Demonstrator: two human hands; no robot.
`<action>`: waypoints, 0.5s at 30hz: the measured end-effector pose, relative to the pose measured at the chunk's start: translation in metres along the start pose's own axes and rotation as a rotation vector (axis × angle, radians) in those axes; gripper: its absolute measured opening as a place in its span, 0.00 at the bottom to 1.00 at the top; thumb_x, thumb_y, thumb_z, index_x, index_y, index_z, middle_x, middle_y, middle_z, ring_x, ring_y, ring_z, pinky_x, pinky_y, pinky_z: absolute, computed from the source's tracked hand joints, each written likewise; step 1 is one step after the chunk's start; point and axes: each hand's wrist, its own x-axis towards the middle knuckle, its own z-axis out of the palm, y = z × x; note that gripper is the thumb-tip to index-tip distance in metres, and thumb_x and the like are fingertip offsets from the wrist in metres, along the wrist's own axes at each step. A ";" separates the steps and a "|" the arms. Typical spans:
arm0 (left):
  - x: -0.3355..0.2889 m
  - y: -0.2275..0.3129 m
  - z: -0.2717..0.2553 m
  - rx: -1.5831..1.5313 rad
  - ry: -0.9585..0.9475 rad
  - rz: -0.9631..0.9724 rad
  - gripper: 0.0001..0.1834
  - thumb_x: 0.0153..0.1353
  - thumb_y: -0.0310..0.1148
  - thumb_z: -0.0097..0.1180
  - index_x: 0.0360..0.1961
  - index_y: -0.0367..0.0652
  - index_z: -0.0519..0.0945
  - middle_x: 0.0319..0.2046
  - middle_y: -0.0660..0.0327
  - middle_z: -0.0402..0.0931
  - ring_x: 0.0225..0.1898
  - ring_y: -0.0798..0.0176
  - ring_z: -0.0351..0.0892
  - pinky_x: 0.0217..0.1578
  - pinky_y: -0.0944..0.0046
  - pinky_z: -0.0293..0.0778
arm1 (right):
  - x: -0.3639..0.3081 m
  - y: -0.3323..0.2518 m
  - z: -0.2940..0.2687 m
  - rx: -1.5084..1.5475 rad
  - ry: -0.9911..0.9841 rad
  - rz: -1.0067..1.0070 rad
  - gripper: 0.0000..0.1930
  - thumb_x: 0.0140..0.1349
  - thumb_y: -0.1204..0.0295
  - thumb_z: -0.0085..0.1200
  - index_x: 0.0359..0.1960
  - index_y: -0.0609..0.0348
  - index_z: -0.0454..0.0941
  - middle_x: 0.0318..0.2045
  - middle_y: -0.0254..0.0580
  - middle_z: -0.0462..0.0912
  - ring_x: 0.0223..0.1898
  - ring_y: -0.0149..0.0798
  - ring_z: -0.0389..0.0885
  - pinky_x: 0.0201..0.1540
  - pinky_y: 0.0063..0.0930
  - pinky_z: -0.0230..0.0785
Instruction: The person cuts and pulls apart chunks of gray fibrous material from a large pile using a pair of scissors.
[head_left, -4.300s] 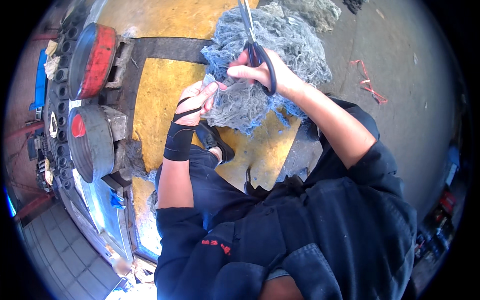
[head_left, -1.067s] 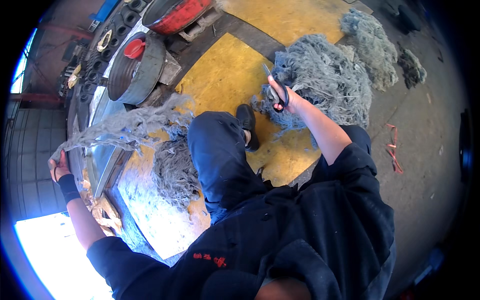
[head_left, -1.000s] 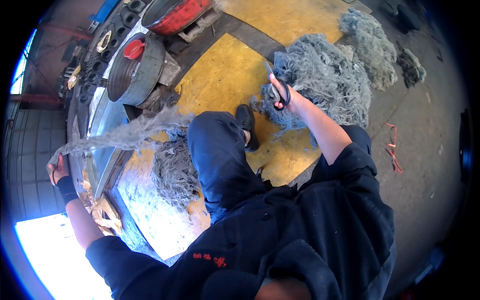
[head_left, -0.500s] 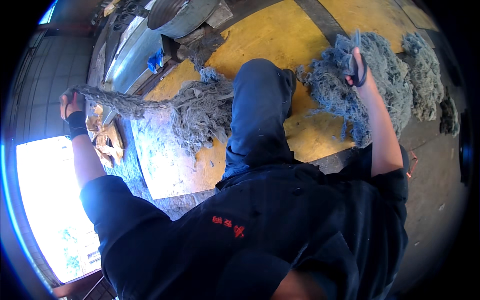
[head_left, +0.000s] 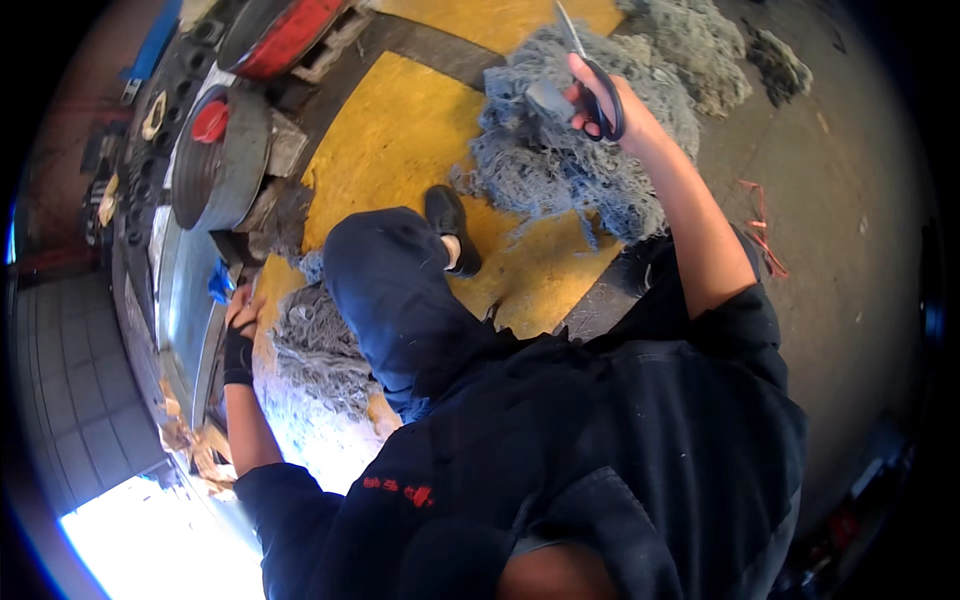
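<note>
My right hand [head_left: 632,112] grips a pair of scissors [head_left: 609,98] by its black handles, blades pointing away from me. Under and around it spreads a large heap of blue-grey tangled fibre [head_left: 580,170] on yellow sheeting. At the left, my left hand [head_left: 243,311], with a black band at the wrist, has its fingers apart and nothing visible in them. Beside that hand lies a smaller heap of grey fibre [head_left: 318,335], partly hidden by my bent knee. A small blue object [head_left: 220,281] is just beyond the left fingers.
Yellow sheets [head_left: 385,135] cover part of the floor. Two more fibre clumps, one pale [head_left: 705,60] and one dark [head_left: 780,68], lie far right. A round metal drum [head_left: 235,160] and a red-sided one [head_left: 295,38] stand far left. Red cord [head_left: 765,235] lies at right.
My left hand has let go of the long grey fibre strand and moved inward, close to the smaller heap. My view has swung right; the scissors stay in my right hand.
</note>
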 end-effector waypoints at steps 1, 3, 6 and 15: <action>0.028 0.065 0.020 -0.089 0.012 0.044 0.24 0.53 0.31 0.61 0.51 0.38 0.70 0.47 0.57 0.73 0.48 0.60 0.72 0.50 0.65 0.68 | -0.002 0.002 -0.010 0.009 0.011 0.001 0.34 0.54 0.37 0.48 0.31 0.65 0.73 0.23 0.38 0.74 0.18 0.27 0.73 0.16 0.17 0.60; 0.039 0.221 0.065 -0.332 0.014 0.216 0.21 0.54 0.25 0.59 0.50 0.37 0.70 0.47 0.54 0.72 0.48 0.64 0.71 0.50 0.67 0.67 | -0.007 0.001 -0.018 0.013 -0.006 -0.024 0.34 0.57 0.39 0.45 0.32 0.68 0.72 0.29 0.42 0.74 0.20 0.29 0.75 0.16 0.19 0.60; 0.024 0.375 0.136 -0.392 -0.056 0.596 0.33 0.48 0.25 0.63 0.57 0.38 0.65 0.50 0.55 0.69 0.52 0.63 0.69 0.51 0.65 0.67 | -0.013 -0.001 -0.021 -0.118 -0.092 -0.014 0.34 0.57 0.37 0.42 0.30 0.64 0.73 0.19 0.41 0.78 0.15 0.26 0.70 0.16 0.18 0.58; -0.011 0.485 0.228 -0.152 -0.439 0.701 0.19 0.52 0.35 0.58 0.42 0.36 0.71 0.26 0.54 0.75 0.29 0.55 0.76 0.31 0.62 0.71 | -0.025 0.021 -0.013 -0.240 -0.262 -0.021 0.37 0.53 0.35 0.46 0.35 0.65 0.76 0.28 0.42 0.81 0.24 0.30 0.81 0.18 0.16 0.67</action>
